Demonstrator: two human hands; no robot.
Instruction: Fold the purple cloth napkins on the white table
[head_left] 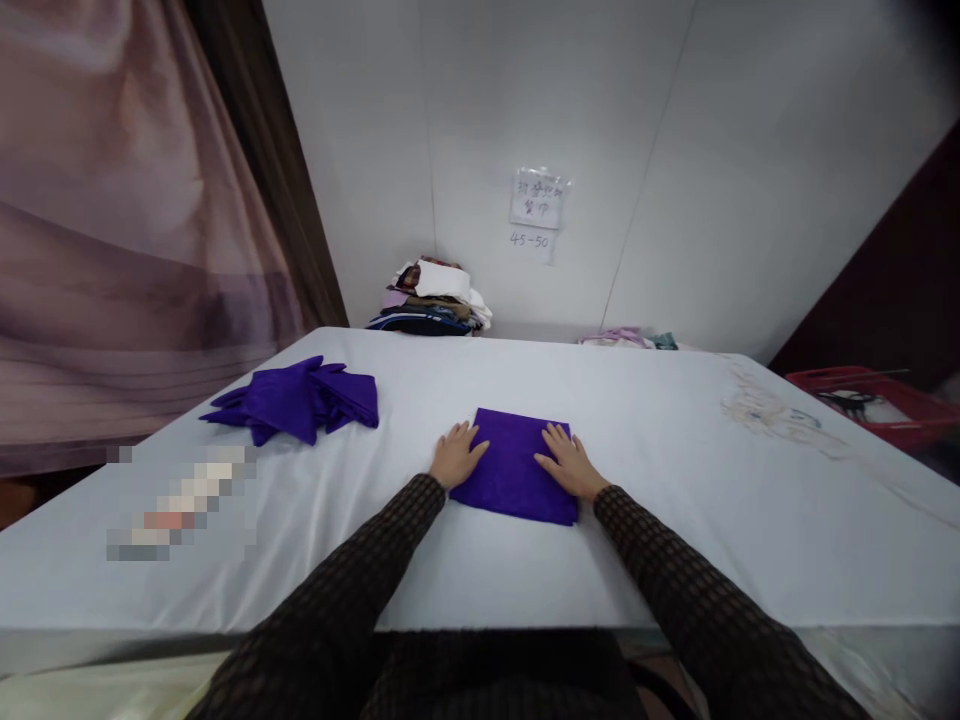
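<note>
A purple cloth [517,465] lies flat in a near-square shape on the white-covered table [645,400], straight in front of me. My left hand [456,455] rests at its left edge, palm down with the fingers spread. Over its right side lies my right hand [571,462], also flat with the fingers apart. Neither hand grips the fabric. A loose, rumpled heap of purple cloths [300,400] sits further left on the table.
Against the wall at the back is a stack of folded fabrics [431,300]. Pink cloth [619,338] lies at the far edge. A red basket [892,405] stands beyond the right edge, and a curtain [150,230] hangs on the left. Handwritten paper [538,200] is on the wall.
</note>
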